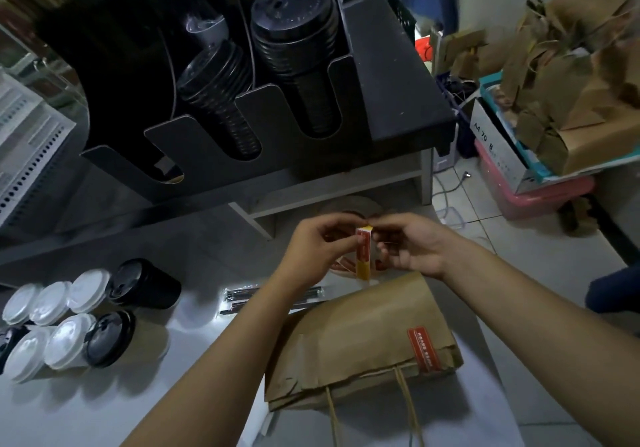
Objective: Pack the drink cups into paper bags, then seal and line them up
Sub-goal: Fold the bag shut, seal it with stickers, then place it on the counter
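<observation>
My left hand (318, 244) and right hand (414, 247) pinched a sticker strip (364, 252) just beyond the paper bag (356, 336), one red seal (424, 349) on it; cups (69, 325) left of the bag sat unpacked.

This is the packing counter of a takeaway drink shop or café. A black lid organiser (263, 114) on a raised shelf holds stacks of black lids (294, 41) in its slots. On the white desk (194, 266) stand lidded takeaway cups (71, 339), white-topped and black, near wrapped straws (242, 296) and a brown paper bag (360, 339) with cord handles and a red label. A sticker strip (364, 252) is held above it. More brown bags (571, 76) are heaped on boxes over the tiled floor (485, 232)
</observation>
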